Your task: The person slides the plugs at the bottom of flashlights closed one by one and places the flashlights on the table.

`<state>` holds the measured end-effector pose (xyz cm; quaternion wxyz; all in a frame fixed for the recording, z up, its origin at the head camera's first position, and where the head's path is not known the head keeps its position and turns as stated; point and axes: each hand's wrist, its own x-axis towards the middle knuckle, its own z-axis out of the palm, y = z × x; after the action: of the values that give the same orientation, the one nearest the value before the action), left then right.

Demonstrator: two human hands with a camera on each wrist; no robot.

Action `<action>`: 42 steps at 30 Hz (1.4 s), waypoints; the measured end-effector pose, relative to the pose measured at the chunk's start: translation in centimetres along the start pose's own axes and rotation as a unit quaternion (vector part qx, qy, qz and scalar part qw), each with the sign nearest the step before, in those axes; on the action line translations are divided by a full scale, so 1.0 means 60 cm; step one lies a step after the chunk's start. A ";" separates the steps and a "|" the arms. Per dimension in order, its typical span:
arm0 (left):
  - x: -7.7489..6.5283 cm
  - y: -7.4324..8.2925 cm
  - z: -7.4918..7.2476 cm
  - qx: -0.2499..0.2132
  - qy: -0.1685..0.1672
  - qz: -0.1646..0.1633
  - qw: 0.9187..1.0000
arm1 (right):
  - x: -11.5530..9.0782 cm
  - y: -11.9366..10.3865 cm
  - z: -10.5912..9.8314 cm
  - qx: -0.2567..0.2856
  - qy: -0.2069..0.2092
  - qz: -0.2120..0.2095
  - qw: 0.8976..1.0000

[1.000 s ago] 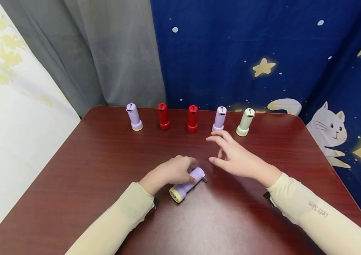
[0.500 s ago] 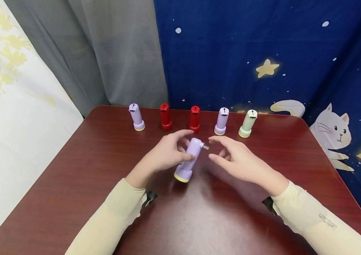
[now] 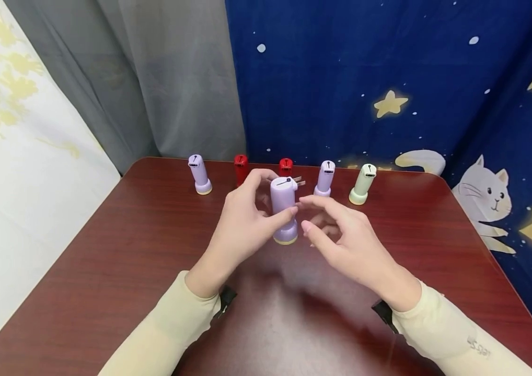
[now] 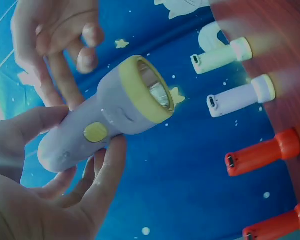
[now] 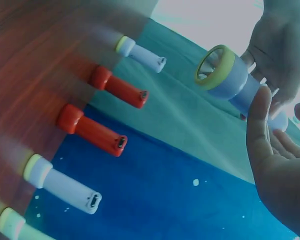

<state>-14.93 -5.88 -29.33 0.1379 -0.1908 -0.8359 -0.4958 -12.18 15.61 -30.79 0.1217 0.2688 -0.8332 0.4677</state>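
Observation:
My left hand (image 3: 242, 224) holds a lavender flashlight (image 3: 282, 197) upright above the table, thumb on the near side and fingers round the far side. Two metal plug prongs (image 3: 300, 181) stick out from its top, toward the right. Its yellow-rimmed lens (image 4: 157, 90) faces down, and a yellow round button (image 4: 95, 132) shows on its side in the left wrist view. Beside the flashlight is my right hand (image 3: 350, 235), fingers loosely bent; whether its fingertips touch the flashlight I cannot tell.
Along the table's far edge several flashlights stand lens down: lavender (image 3: 199, 175), red (image 3: 241, 169), red (image 3: 286, 166), lavender (image 3: 324, 178) and pale green (image 3: 362, 184). A grey and blue curtain (image 3: 313, 94) hangs behind the dark red table (image 3: 120, 261).
My left hand has lifted the flashlight off the table and turned it from lying to upright. The right hand has drawn back slightly and stays beside it.

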 end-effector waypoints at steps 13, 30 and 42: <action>-0.003 0.021 0.021 0.177 0.175 0.188 0.950 | 0.018 -0.025 0.015 -0.005 0.078 -0.061 0.995; -0.005 0.029 0.011 0.105 0.078 0.253 0.959 | 0.025 -0.033 0.001 -0.009 0.146 -0.094 0.985; -0.007 0.022 0.011 0.094 0.068 0.293 0.949 | 0.013 -0.036 0.002 0.047 0.123 -0.072 0.989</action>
<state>-13.98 -4.81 -28.81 0.3513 -0.3793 -0.7746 -0.3643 -11.60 14.35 -28.97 0.2441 0.2736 -0.7676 0.5256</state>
